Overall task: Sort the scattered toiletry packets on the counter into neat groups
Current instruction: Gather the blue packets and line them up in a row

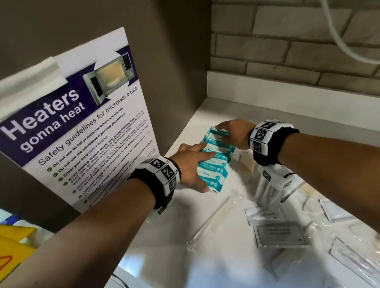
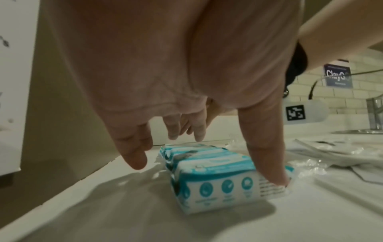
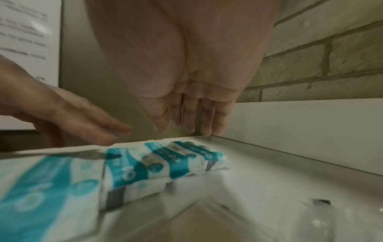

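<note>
Microwave safety poster (image 1: 83, 122) taped to brown wall. Brick wall (image 1: 289, 27) behind, white cable (image 1: 337, 34) hanging. Yellow sign (image 1: 1, 252) lower left.

Head view looked down from above onto the counter (image 1: 263, 117) corner. Left wrist view sat low and close, faced along the fingers toward the tiled wall (image 2: 323, 98). Right wrist view likewise, toward the corner. All shared the teal wipe packets (image 1: 216, 157).
</note>
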Demonstrator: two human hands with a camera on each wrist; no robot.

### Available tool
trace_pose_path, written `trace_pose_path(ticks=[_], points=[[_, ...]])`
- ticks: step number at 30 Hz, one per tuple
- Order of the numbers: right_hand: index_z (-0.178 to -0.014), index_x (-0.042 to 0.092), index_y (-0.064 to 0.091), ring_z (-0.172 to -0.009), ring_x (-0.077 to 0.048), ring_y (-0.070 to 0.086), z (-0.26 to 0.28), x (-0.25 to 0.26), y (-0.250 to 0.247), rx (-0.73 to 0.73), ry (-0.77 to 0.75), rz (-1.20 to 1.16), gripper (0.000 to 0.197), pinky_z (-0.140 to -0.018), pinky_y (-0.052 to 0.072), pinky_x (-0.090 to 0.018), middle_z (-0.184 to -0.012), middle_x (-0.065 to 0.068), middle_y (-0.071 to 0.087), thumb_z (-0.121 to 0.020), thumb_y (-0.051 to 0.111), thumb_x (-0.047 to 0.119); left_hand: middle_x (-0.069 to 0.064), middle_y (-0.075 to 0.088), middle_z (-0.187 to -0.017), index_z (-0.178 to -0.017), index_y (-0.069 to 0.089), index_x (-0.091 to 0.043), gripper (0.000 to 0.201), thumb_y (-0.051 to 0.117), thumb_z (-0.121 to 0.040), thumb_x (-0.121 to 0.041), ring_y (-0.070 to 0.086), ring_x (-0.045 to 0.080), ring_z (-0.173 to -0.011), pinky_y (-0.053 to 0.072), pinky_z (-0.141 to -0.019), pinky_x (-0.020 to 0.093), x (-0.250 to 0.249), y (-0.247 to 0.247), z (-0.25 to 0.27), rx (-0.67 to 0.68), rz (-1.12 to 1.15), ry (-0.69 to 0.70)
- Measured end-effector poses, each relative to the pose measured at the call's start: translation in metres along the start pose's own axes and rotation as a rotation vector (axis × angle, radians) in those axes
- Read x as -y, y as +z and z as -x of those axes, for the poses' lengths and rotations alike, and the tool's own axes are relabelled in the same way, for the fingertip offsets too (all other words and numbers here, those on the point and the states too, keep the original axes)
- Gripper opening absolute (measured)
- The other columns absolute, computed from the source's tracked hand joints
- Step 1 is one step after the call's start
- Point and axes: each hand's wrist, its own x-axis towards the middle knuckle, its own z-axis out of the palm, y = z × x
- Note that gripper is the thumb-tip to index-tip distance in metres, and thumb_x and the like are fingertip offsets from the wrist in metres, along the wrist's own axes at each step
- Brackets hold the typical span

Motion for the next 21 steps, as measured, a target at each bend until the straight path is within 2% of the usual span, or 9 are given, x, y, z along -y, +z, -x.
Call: trace_pose_path(ticks=[2,5,8,14,17,21], points=[[-0.140,0.012,0.047,-0.126,-0.032,0.051,-0.005,-0.001,0.004,0.057,0.005,0.011,0.044,-0.106,0.040,-0.038,-0.140,-0.011,0.053,-0.098,0.046,0.026,-0.008,0.004,-0.162,-0.151,0.022,-0.037,0.098,0.076,-0.071,-0.052,0.006,0.022,-0.145,0.010,-0.118,0.034,0.002,0.001,-0.004,0.035,-0.020,0.013],[-0.128,0.006,0.053,-0.116,-0.033,0.054,-0.009,0.000,0.012,0.131,-0.032,0.037,0.036,-0.100,0.043,-0.040,-0.132,-0.014,0.056,-0.097,0.047,0.024,-0.006,0.006,-0.163,-0.151,0.025,-0.036,0.094,0.074,-0.073,-0.054,0.016,0.022,-0.145,0.016,-0.120,0.034,0.004,0.003,-0.006,0.053,-0.022,0.015],[-0.114,0.003,0.057,-0.103,-0.031,0.058,-0.011,-0.002,0.018,0.091,-0.057,-0.002,0.026,-0.089,0.044,-0.039,-0.118,-0.014,0.060,-0.095,0.050,0.019,-0.005,0.006,-0.163,-0.150,0.027,-0.032,0.093,0.075,-0.073,-0.052,0.025,0.016,-0.144,0.021,-0.117,0.027,0.005,0.004,-0.007,0.039,0.022,0.022],[-0.112,0.005,0.056,-0.099,-0.031,0.058,-0.014,-0.005,0.020,0.073,-0.093,0.001,0.023,-0.077,0.038,-0.030,-0.114,-0.015,0.062,-0.096,0.048,0.020,-0.003,0.005,-0.163,-0.151,0.026,-0.029,0.091,0.073,-0.076,-0.051,0.025,0.014,-0.144,0.020,-0.117,0.026,0.002,0.001,-0.006,0.056,0.023,0.027],[-0.114,0.007,0.056,-0.099,-0.030,0.058,-0.017,-0.004,0.022,0.079,-0.089,-0.009,0.024,-0.077,0.038,-0.029,-0.114,-0.015,0.063,-0.097,0.048,0.022,-0.001,0.008,-0.162,-0.151,0.027,-0.027,0.089,0.072,-0.077,-0.048,0.030,0.015,-0.142,0.023,-0.117,0.026,0.000,-0.004,-0.005,0.055,0.002,0.036],[-0.117,0.008,0.056,-0.102,-0.030,0.058,-0.019,-0.004,0.022,0.071,-0.088,0.003,0.028,-0.084,0.044,-0.034,-0.118,-0.013,0.062,-0.097,0.047,0.025,-0.003,0.006,-0.163,-0.151,0.026,-0.029,0.090,0.072,-0.077,-0.051,0.029,0.016,-0.143,0.024,-0.117,0.028,0.003,-0.005,-0.005,0.065,-0.012,0.020]])
